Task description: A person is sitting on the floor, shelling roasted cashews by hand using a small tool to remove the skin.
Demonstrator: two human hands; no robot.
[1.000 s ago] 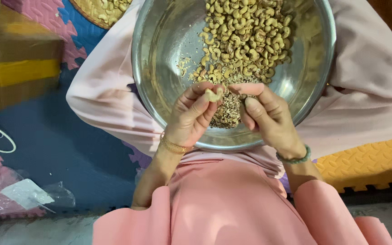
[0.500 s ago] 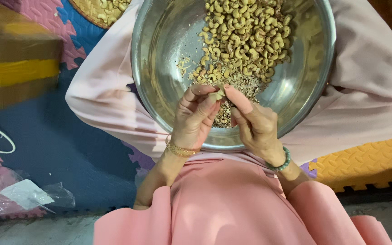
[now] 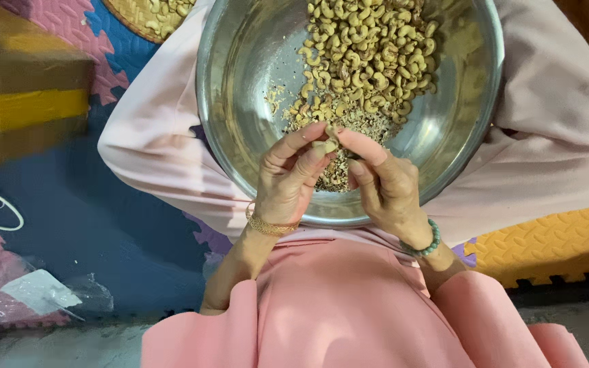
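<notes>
Over the steel bowl resting on my lap, my left hand and right hand meet, fingertips pinched together on one cashew kernel. It sits between both thumbs and forefingers, just above the crumbled skins at the near side of the bowl; the heap of cashews lies farther back. Judging by the grip, I am rubbing the thin skin off this nut. Finishing calls for light, rolling pressure, since a hard squeeze could split the kernel.
</notes>
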